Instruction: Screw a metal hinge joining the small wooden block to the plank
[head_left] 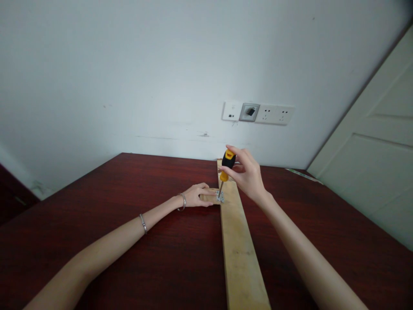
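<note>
A long pale wooden plank [240,245] lies on the dark red table [129,241], running away from me. A small wooden block [211,196] sits against its left side. My left hand [195,196] is closed on that block, pressing it to the plank. A small metal bracket [220,197] joins block and plank. My right hand [247,172] grips a black and yellow screwdriver [226,165], held upright with its tip on the bracket.
A white wall stands behind the table, with a row of sockets and a switch [258,113]. A white door [374,150] is at the right. A thin strip [303,174] lies at the table's far right edge.
</note>
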A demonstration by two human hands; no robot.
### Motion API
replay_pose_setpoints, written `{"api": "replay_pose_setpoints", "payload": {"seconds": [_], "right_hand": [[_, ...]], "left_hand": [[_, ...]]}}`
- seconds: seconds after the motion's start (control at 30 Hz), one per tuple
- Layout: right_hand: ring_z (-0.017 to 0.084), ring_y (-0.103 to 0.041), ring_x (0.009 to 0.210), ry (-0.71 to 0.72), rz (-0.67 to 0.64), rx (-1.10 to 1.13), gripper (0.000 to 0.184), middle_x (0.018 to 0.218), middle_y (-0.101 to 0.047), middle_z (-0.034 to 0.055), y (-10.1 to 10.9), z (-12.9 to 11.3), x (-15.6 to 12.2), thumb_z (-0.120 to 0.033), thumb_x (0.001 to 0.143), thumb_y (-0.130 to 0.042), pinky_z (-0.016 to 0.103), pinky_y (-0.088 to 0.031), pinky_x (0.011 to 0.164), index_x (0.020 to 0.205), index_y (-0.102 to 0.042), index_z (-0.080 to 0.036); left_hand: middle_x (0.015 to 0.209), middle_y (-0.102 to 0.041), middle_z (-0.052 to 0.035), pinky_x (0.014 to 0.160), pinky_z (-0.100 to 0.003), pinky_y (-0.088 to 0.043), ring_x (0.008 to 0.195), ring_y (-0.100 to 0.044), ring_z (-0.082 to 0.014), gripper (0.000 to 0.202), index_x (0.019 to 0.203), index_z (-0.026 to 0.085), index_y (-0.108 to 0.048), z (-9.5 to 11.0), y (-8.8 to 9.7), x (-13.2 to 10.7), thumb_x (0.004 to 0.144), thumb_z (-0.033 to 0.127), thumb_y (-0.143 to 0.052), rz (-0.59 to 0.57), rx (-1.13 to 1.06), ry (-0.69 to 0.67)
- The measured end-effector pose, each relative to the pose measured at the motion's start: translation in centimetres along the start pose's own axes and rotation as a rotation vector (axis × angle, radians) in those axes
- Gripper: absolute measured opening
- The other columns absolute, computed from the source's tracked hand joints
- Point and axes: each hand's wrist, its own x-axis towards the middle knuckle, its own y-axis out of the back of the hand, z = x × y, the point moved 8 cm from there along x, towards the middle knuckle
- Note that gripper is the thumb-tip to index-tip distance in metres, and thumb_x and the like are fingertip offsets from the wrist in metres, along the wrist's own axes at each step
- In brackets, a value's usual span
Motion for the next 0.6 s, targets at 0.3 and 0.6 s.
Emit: {"api": "replay_pose_setpoints", "payload": {"seconds": [0.3,0.6], "right_hand": [[0.021,-0.059,0.094,-0.059,-0.061,0.044,0.039,0.113,-0.056,0.0086,0.09,0.08,0.21,-0.030,0.086,-0.058,0.032,-0.061,0.066,0.125,-0.054,-0.027],[0.020,-0.057,0.094,-0.061,-0.096,0.036,0.038,0.106,-0.054,0.0074,0.38,-0.02,0.49,-0.028,0.086,-0.056,0.035,-0.059,0.074,0.125,-0.054,-0.028]], "left_hand": [[0.108,-0.057,-0.0028,0.090,-0.030,-0.048,0.095,-0.059,-0.0178,0.042,0.116,0.030,-0.067,0.14,0.17,0.01,0.075,0.038,-0.072,-0.003,-0.006,0.009],[0.107,-0.057,-0.0043,0.090,-0.032,-0.048,0.095,-0.060,-0.0189,0.040,0.115,0.028,-0.068,0.34,0.31,0.03,0.076,0.038,-0.071,0.006,-0.015,-0.017]]}}
